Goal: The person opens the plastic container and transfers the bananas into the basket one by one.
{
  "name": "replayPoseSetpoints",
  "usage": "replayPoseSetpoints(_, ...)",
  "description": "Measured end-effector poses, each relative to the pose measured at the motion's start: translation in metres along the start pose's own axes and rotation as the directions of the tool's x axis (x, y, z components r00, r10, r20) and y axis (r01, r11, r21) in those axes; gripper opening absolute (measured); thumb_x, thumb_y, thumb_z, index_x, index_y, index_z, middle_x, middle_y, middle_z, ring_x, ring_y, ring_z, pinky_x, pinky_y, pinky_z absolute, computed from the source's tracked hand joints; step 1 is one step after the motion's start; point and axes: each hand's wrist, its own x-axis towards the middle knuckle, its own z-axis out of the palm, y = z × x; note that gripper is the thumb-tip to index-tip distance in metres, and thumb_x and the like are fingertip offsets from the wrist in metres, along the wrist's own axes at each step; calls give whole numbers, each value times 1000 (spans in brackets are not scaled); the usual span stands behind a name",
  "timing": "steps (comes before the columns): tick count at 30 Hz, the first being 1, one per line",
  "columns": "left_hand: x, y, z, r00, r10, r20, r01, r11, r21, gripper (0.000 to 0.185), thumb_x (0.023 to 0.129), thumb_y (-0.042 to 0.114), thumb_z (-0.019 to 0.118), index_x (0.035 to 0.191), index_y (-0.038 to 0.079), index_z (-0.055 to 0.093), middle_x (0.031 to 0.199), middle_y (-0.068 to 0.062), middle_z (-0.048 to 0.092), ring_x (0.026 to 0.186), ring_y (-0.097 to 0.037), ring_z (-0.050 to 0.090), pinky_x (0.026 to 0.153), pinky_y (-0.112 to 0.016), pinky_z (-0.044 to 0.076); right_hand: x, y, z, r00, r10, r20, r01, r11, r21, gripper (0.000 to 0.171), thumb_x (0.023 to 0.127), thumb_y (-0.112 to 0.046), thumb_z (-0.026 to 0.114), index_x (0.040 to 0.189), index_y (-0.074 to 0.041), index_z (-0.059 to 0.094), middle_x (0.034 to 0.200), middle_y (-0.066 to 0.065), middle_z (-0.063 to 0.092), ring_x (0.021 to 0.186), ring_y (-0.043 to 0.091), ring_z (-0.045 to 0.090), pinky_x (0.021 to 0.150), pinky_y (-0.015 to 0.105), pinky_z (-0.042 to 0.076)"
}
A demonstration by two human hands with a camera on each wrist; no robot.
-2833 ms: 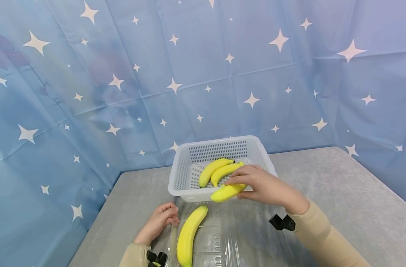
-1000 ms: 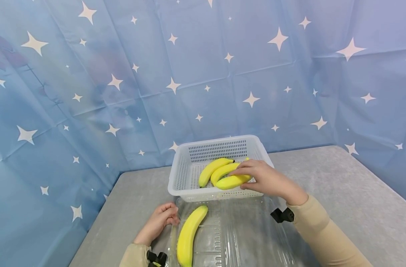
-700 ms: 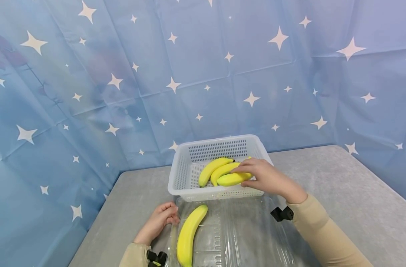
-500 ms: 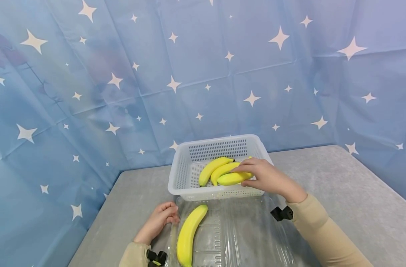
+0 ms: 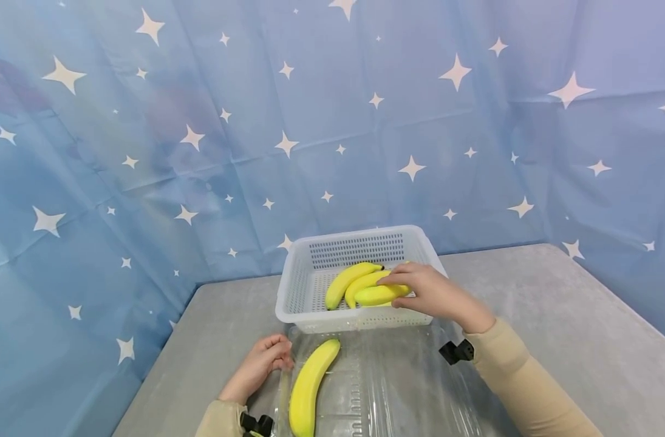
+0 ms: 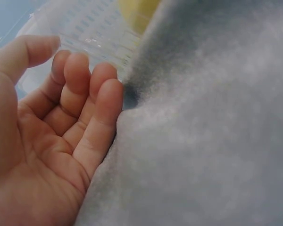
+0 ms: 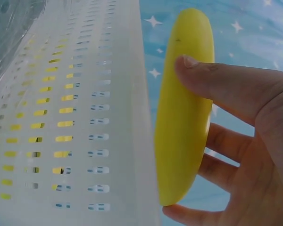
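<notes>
My right hand (image 5: 427, 291) holds a yellow banana (image 5: 378, 295) at the near right of the white basket (image 5: 302, 317). In the right wrist view the thumb presses one side of this banana (image 7: 184, 127), with fingers behind it, right beside the basket's rim (image 7: 148, 141). Two more bananas lie inside the basket, one at the left (image 5: 347, 284) and one partly hidden by the held one (image 5: 362, 283). A single banana (image 5: 312, 388) lies in the left half of a clear plastic clamshell box (image 5: 340, 397). Beside that box's left edge rests my left hand (image 5: 265, 360), fingers loosely curled around nothing.
A grey table (image 5: 217, 321) carries everything. The basket stands directly behind the clear box, whose right half (image 5: 414, 376) lies under my right forearm. A blue star-patterned cloth (image 5: 332, 121) hangs at the back and left.
The held banana has gone from above the clear box, in front of the basket's near rim, back and slightly right over the basket. My left hand has stayed in place.
</notes>
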Motion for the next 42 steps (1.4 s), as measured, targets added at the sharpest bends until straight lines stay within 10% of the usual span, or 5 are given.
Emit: replayPoseSetpoints(42,2,-2,-1,1000,10,-7,-9,1000,18,22,99,17,52,79,10,58,69,-2,59,67,-16,63,69,-32,55,36,5,-17,996,-7,94,18,994,-109,42,78,-13,81,118,-12,69,112,2,65,103,22,59,84,43,50)
